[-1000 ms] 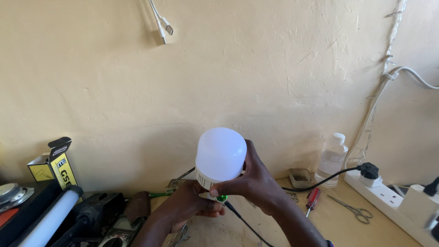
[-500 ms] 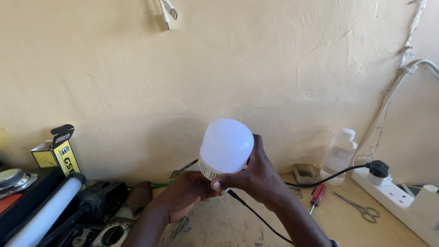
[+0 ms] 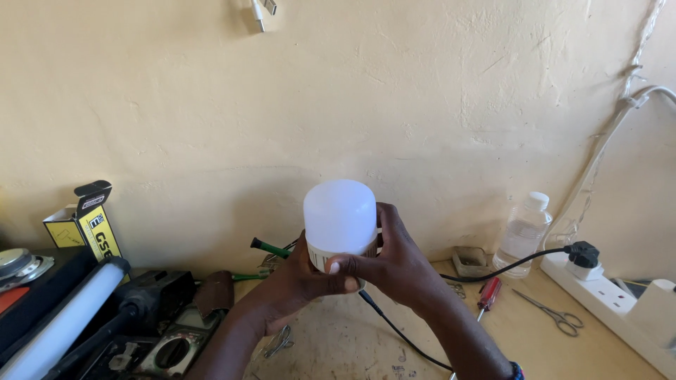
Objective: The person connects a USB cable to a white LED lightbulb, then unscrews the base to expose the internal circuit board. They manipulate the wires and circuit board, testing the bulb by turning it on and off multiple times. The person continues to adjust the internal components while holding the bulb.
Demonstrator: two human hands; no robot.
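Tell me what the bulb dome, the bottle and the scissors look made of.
Bulb dome: frosted white plastic, probably; matte, evenly translucent. Bottle: clear plastic, it seems; see-through, with a white cap. Scissors: bare metal; grey, dull sheen.

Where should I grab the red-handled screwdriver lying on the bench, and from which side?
Probably by its red handle, coming down from above: the screwdriver lies flat, clear of the scissors. Mind the black cable passing just behind it. Both the left hand and the right hand hold the white bulb.
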